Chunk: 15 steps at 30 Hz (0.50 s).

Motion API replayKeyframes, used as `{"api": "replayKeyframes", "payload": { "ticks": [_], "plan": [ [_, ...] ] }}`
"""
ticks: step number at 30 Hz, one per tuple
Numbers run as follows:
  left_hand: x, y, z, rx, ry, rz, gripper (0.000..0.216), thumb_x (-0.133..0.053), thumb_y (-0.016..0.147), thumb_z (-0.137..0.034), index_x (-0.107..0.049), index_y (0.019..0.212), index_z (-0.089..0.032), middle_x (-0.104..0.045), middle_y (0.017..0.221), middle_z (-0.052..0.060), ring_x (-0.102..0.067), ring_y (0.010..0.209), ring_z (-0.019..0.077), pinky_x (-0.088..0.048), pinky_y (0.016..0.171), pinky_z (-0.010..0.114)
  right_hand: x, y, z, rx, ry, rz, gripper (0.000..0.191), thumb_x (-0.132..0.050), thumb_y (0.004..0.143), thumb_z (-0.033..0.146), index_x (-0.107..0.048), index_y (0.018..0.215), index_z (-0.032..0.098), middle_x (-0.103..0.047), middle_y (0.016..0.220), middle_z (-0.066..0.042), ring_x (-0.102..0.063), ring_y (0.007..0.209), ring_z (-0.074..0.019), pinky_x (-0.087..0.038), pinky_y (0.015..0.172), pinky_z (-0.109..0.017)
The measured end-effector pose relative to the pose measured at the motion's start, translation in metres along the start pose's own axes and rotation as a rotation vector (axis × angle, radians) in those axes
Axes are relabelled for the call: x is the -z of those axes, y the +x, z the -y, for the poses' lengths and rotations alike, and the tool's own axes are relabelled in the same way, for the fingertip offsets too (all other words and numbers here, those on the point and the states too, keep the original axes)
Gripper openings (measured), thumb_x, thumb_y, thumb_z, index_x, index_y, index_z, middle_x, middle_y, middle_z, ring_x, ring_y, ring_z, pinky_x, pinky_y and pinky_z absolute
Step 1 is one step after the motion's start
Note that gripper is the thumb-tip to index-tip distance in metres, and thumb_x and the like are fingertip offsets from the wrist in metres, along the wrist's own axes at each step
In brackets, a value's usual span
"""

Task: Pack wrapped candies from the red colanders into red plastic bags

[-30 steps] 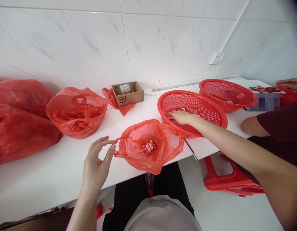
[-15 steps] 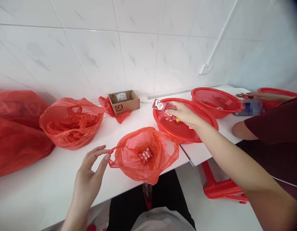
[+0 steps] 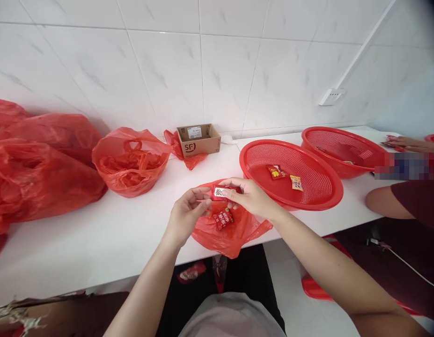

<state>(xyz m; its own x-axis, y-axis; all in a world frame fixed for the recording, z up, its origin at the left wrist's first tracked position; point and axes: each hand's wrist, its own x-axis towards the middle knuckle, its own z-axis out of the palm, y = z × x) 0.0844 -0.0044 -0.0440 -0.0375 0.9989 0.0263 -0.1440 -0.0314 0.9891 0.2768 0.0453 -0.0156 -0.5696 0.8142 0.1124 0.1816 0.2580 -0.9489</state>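
Over the red plastic bag (image 3: 234, 245), my right hand (image 3: 252, 199) grips a small red snack packet (image 3: 218, 192) with a white label and dark writing. My left hand (image 3: 190, 213) has its fingers bent at the packet's left end, thumb close to the index finger. Inside the spread bag lies another red packet (image 3: 224, 218) with white writing. To the right, a red mesh basket (image 3: 329, 196) holds a red packet with yellow print (image 3: 275, 172) and a cream packet (image 3: 296, 183).
A second mesh basket (image 3: 343, 135) stands farther right, near another person's hand (image 3: 413, 144). An open cardboard box (image 3: 202, 147) is by the wall. On the left are a bag of crumpled red bags (image 3: 132, 182) and bulky red bags (image 3: 48, 173). A red wrapper (image 3: 192, 272) shows below the table edge.
My right hand has brought the packet left from the basket to above the bag. My left hand has let go of the bag handle and moved to the packet. The view has shifted left.
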Motion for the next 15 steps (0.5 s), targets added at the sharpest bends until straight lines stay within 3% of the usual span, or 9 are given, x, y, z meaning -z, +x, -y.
{"api": "replayKeyframes", "payload": {
  "ticks": [3, 7, 12, 15],
  "plan": [
    [0.002, 0.015, 0.022, -0.049, -0.032, -0.157, 0.027, -0.074, 0.074, -0.03, -0.065, 0.094, -0.015, -0.064, 0.084, 0.0, -0.062, 0.069, 0.009, -0.053, 0.073, 0.024, -0.004, 0.0, -0.015, -0.044, -0.039, -0.063, 0.031, -0.056, 0.089, 0.04, -0.061, 0.114, 0.021, -0.067, 0.105, -0.006, -0.062, 0.061, -0.011, -0.052, 0.058, -0.026],
    [0.006, 0.017, 0.035, -0.057, -0.075, -0.206, 0.025, -0.072, 0.075, -0.032, -0.064, 0.093, -0.017, -0.064, 0.089, 0.0, -0.063, 0.072, 0.0084, -0.053, 0.074, 0.024, -0.008, -0.009, -0.028, -0.051, -0.087, -0.089, 0.033, -0.056, 0.09, 0.038, -0.058, 0.118, 0.022, -0.065, 0.113, -0.007, -0.064, 0.064, -0.0115, -0.055, 0.063, -0.029],
    [0.023, -0.01, 0.021, -0.133, -0.054, -0.24, 0.018, -0.07, 0.079, -0.03, -0.066, 0.091, -0.018, -0.064, 0.088, 0.001, -0.064, 0.072, 0.0091, -0.054, 0.07, 0.021, -0.011, -0.014, -0.034, -0.047, -0.077, -0.085, 0.034, -0.06, 0.087, 0.032, -0.059, 0.119, 0.021, -0.066, 0.111, -0.007, -0.065, 0.069, -0.0132, -0.056, 0.069, -0.032],
    [0.026, -0.025, 0.01, -0.128, -0.012, -0.227, 0.02, -0.068, 0.081, -0.033, -0.067, 0.096, -0.019, -0.066, 0.093, 0.002, -0.065, 0.074, 0.0106, -0.055, 0.069, 0.022, -0.018, -0.017, -0.026, -0.05, 0.039, 0.01, 0.039, -0.06, 0.086, 0.027, -0.057, 0.125, 0.023, -0.063, 0.119, -0.007, -0.066, 0.074, -0.014, -0.058, 0.072, -0.035]
  ]
}}
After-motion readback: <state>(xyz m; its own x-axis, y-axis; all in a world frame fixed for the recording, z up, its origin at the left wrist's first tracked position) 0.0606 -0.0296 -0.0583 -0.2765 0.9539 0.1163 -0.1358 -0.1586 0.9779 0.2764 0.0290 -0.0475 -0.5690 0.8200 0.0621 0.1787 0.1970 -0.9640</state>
